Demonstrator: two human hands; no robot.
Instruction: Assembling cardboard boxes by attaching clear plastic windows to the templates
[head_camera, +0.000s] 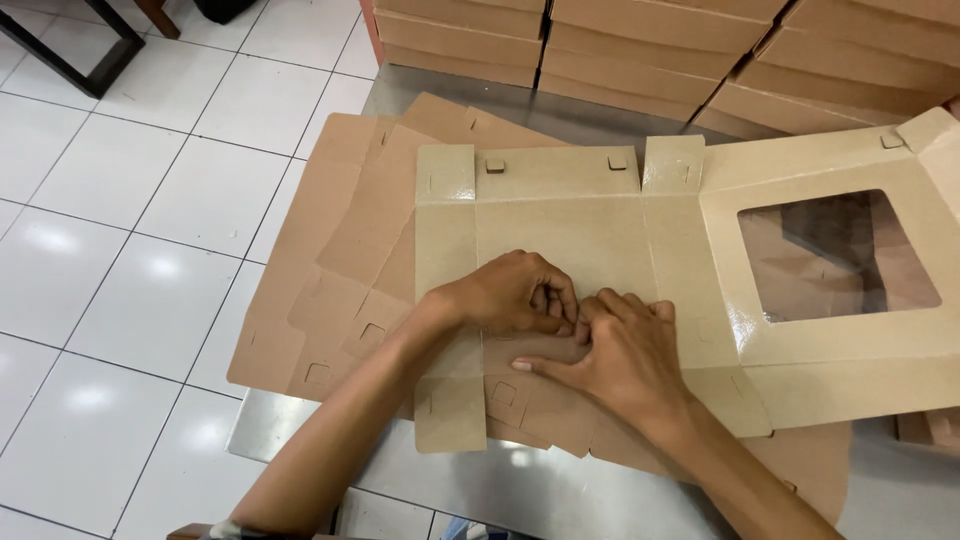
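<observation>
flat kraft box blank (560, 225) lying unfolded at the centre of the desk (560, 490), with its windowed lid panel (830, 330) raised a little toward 3 o'clock. left hand (510, 295) curled and pressing down at the front crease of the middle panel, fingertips tucked under; right hand (625, 355) touching it at 4 o'clock, fingers bent onto the same crease and thumb flat along the front flap (520, 395). both hands together and pinching the card fold, not clamped around any loose thing. more flat blanks (330, 290) stacked beneath, fanning out toward 9 o'clock and overhanging the desk edge. stacked folded cardboard boxes (640, 50) at 12 o'clock, white tiled floor (130, 200) at 9 o'clock. likely risks from here: crease running crooked if pressure from the two hands is uneven, small locking tabs tearing if forced, top blank sliding on the smooth stack below, and the overhanging sheets slipping to the floor if nudged.
</observation>
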